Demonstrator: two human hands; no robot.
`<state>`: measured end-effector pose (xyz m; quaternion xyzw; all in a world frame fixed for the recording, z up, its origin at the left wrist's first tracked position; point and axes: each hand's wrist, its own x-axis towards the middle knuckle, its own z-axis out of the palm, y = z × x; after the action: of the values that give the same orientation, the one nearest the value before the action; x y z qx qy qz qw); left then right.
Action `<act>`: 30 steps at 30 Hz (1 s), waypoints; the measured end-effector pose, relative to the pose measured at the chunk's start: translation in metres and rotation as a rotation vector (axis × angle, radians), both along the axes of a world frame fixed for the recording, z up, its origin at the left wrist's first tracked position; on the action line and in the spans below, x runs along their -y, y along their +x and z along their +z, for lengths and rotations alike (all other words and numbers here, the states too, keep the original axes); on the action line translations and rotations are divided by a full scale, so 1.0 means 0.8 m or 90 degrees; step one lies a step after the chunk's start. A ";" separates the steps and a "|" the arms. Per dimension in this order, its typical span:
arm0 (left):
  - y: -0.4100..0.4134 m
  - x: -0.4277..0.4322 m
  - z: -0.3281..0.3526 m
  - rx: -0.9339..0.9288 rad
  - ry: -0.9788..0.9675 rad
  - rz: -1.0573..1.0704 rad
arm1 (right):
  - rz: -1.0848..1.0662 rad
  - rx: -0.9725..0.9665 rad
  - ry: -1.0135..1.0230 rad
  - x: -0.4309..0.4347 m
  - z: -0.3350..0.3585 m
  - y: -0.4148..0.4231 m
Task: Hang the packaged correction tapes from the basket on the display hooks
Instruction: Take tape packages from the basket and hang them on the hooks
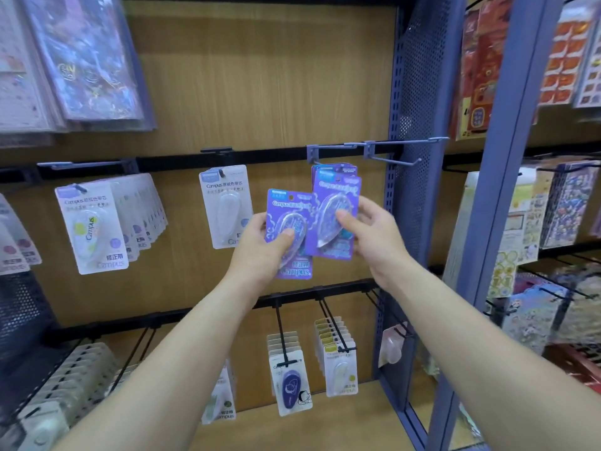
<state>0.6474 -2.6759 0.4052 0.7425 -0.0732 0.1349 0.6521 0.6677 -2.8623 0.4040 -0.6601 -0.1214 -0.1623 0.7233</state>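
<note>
My left hand [260,252] grips a purple carded correction tape [286,209] in front of the wooden back panel, thumb on its clear blister. My right hand [374,232] holds a second purple correction tape pack [338,193] just to the right; more purple packs [335,169] sit behind it, under a grey-blue display hook [328,147]. The held pack's top is level with those hanging packs; whether it is on the hook I cannot tell. An empty double hook [400,151] juts out further right. The basket is out of view.
White Campus tape packs hang at the left [94,229] and centre [226,206]. Lower black hooks carry more tape packs [291,382]. A blue perforated upright [416,125] borders the bay on the right, with sticker sheets [566,206] beyond it. Glossy sheets [81,60] hang at the upper left.
</note>
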 end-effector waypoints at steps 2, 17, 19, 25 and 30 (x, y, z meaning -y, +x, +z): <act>0.004 -0.001 0.006 0.004 -0.004 0.002 | -0.035 0.029 -0.020 0.011 0.011 0.008; 0.016 -0.012 0.019 0.034 0.043 -0.011 | -0.082 0.012 -0.104 0.019 0.018 0.054; 0.021 -0.009 0.023 0.051 0.062 -0.012 | -0.113 -0.005 -0.190 0.023 0.017 0.058; 0.055 0.029 0.043 0.095 0.102 -0.031 | -0.258 -0.020 -0.319 0.055 0.002 0.045; 0.068 0.067 0.051 0.114 0.113 -0.021 | -0.230 -0.029 -0.374 0.079 -0.002 0.028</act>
<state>0.7017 -2.7294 0.4463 0.7812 -0.1549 0.1830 0.5765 0.6901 -2.9257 0.4021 -0.8545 -0.0278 -0.2310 0.4645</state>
